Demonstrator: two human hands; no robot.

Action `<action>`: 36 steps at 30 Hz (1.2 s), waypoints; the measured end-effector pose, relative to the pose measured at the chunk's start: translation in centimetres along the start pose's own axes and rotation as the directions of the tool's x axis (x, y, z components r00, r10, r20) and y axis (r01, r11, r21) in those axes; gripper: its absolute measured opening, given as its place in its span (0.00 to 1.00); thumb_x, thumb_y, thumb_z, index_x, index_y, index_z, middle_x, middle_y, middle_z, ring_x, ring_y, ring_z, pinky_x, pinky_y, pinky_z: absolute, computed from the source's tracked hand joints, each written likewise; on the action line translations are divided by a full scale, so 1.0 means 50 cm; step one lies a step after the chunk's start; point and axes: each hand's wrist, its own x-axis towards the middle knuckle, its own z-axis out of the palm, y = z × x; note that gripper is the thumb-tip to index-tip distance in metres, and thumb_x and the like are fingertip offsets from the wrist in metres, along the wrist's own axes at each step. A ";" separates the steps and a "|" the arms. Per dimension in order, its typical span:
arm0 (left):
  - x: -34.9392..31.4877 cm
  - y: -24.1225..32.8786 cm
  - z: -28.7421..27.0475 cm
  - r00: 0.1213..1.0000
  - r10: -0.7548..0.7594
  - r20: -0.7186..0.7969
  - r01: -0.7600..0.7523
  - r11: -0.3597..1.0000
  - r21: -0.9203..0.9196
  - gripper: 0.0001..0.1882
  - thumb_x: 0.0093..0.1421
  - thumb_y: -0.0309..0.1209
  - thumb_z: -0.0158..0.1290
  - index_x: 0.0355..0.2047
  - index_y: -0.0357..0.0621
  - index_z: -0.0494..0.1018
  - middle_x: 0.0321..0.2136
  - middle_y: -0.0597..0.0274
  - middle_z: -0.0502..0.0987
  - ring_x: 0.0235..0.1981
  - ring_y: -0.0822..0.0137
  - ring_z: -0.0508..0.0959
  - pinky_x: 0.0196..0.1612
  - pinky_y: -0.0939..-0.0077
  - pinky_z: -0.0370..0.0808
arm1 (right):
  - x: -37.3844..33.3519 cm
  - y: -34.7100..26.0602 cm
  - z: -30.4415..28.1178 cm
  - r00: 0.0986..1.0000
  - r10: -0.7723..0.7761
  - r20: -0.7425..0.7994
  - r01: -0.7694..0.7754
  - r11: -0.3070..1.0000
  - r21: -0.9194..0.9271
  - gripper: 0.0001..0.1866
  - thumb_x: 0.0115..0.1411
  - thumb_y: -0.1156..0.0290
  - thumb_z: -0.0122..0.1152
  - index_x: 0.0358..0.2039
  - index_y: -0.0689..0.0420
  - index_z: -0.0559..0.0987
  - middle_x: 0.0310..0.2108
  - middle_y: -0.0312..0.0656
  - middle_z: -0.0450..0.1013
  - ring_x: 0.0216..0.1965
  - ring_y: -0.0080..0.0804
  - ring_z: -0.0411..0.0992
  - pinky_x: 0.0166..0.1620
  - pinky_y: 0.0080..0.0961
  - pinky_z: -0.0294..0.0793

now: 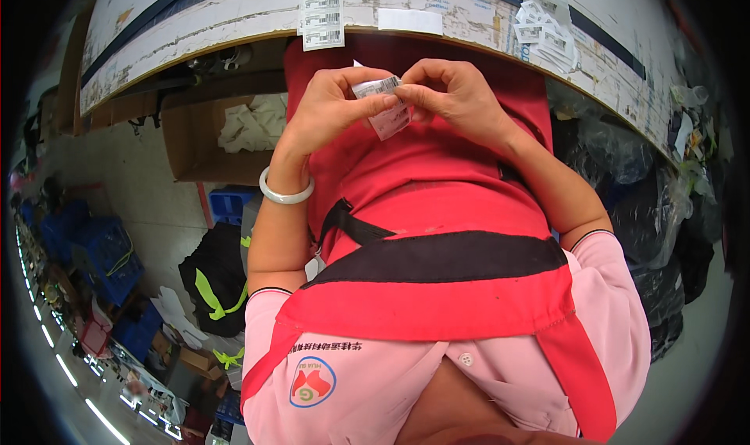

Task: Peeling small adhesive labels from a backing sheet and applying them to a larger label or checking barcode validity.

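Over my red apron (pixel 437 152), just off the worktable's near edge, I hold a small white barcode label piece (pixel 389 122). My left hand (pixel 332 105) pinches it between thumb and fingers, and its lower part hangs below the thumb. Thumb and forefinger of my right hand (pixel 461 101) are closed at its upper right corner; the exact contact is partly hidden by the fingers. On the table above my left hand lies a strip of barcode labels (pixel 323 11). Beside that strip is a blank white paper strip (pixel 410 21).
The worn white worktable (pixel 242 15) curves across the top. A heap of small printed labels (pixel 547 35) lies on its right part. An open cardboard box (pixel 187 140) with white cloth or paper stands below left. Dark plastic bags (pixel 641 203) fill the right side; blue crates (pixel 105 257) stand far left.
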 end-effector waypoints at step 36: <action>0.046 -0.088 0.003 0.985 -0.071 -0.160 0.054 0.993 -0.107 0.36 0.64 0.59 0.38 0.34 0.34 0.79 0.24 0.60 0.78 0.26 0.74 0.76 0.33 0.83 0.71 | 0.113 -0.003 -0.138 0.982 -0.003 -0.189 -0.017 0.994 -0.104 0.11 0.60 0.66 0.60 0.35 0.61 0.78 0.27 0.34 0.74 0.26 0.16 0.73 0.29 0.13 0.73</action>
